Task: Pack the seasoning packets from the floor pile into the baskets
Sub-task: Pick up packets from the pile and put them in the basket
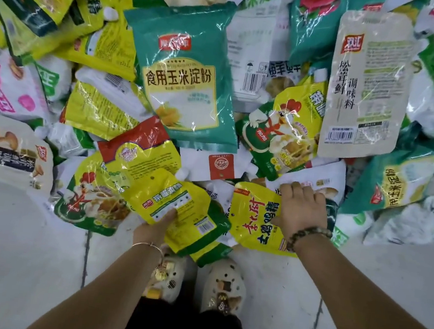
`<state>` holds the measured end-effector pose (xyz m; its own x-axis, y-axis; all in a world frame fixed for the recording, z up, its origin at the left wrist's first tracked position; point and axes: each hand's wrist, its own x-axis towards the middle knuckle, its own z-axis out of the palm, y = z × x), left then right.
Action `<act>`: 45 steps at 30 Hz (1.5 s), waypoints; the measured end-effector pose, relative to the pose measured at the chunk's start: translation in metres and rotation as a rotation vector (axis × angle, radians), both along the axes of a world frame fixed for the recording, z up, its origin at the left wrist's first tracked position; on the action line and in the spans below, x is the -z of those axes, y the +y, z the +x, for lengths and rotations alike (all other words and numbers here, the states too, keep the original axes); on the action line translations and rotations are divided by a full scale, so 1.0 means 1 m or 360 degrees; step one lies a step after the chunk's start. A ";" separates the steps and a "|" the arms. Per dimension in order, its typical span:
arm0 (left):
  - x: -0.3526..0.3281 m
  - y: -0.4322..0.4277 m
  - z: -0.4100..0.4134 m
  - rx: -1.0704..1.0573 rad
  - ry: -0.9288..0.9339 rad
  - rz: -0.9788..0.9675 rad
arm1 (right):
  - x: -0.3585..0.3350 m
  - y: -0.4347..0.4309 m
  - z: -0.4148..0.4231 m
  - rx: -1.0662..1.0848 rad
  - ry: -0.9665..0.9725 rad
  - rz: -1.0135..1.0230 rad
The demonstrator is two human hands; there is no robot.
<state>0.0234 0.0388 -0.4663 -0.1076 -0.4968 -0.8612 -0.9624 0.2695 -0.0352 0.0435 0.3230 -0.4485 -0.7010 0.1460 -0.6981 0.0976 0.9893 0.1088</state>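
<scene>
The large plastic bag (186, 71) is teal-green with a yellow panel and dark red lettering. The flat beige pouch (368, 84) bears a red logo. The yellow-and-green pouch (187, 204) has white print; the yellow packet (255, 217) red characters. 2 cream clogs (223, 287) carry dark dots.

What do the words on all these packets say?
"食用玉米淀粉": big green packet.
"松茸鲜 调味料": cream packet.
"加加": rooster pouch.
"加加": yellow-green pouch in the left hand.
"鸡精": yellow packet at the right hand.
Barcode digits and small print: too small to read.
</scene>
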 end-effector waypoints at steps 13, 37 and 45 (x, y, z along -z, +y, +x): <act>-0.058 0.000 -0.032 -0.0302 0.0285 0.0360 | -0.044 0.001 0.032 0.0679 -0.0152 -0.0442; -0.584 0.034 -0.054 0.0858 0.0747 0.0876 | -0.559 -0.031 0.096 0.2239 0.1204 -0.0691; -0.695 0.077 -0.023 0.1058 0.0753 0.1057 | -0.679 -0.007 0.162 0.2470 0.1439 -0.0593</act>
